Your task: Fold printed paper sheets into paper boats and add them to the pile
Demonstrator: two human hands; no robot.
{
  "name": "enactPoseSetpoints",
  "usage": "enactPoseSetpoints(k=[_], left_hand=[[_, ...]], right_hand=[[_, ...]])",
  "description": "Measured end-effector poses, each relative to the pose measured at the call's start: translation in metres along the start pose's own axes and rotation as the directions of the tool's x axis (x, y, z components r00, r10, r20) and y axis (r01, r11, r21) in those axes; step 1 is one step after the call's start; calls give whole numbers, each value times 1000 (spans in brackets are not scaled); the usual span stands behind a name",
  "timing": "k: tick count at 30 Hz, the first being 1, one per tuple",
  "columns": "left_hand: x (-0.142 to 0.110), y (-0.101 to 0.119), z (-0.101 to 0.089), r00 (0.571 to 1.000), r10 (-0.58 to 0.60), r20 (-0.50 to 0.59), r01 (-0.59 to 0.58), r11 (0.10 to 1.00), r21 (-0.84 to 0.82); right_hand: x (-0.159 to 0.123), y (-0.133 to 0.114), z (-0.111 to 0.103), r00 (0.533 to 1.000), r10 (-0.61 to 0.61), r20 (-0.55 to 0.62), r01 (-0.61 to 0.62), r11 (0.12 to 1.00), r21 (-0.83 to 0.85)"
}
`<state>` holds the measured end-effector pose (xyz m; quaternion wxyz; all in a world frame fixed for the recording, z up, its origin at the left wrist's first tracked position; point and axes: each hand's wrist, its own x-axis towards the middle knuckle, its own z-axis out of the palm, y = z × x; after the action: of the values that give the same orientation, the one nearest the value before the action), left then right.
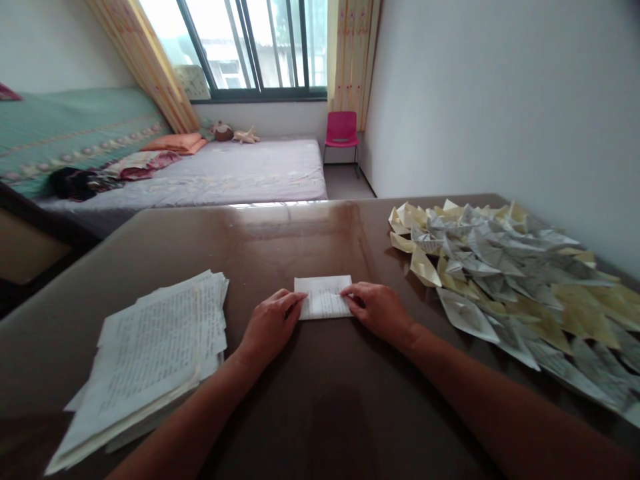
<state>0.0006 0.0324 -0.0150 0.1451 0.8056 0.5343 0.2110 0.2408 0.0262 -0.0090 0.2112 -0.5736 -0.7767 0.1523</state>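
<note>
A small folded sheet of printed paper (324,295) lies flat on the brown table (310,240), just in front of me. My left hand (270,325) rests at its left edge, fingers curled with the tips pressing on the paper. My right hand (379,308) presses on its right edge, fingers bent and held together. A stack of loose printed pages (150,353) lies to the left of my left hand. A large heap of folded paper boats (510,280) covers the table's right side.
Beyond the table stands a bed (240,170) with pillows and soft toys under a window. A pink chair (341,135) stands in the far corner by the curtain. A white wall runs along the right.
</note>
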Motion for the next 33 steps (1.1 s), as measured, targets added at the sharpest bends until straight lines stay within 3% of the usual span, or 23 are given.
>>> enactPoseSetpoints(k=[17, 33], left_hand=[[2, 3, 2, 996, 52, -74, -39, 986, 164], [4, 11, -3, 1000, 4, 3, -5, 964, 267]], right_hand=[[9, 1, 1, 1000, 25, 3, -24, 996, -91], [10, -7, 0, 995, 93, 29, -85, 978, -188]])
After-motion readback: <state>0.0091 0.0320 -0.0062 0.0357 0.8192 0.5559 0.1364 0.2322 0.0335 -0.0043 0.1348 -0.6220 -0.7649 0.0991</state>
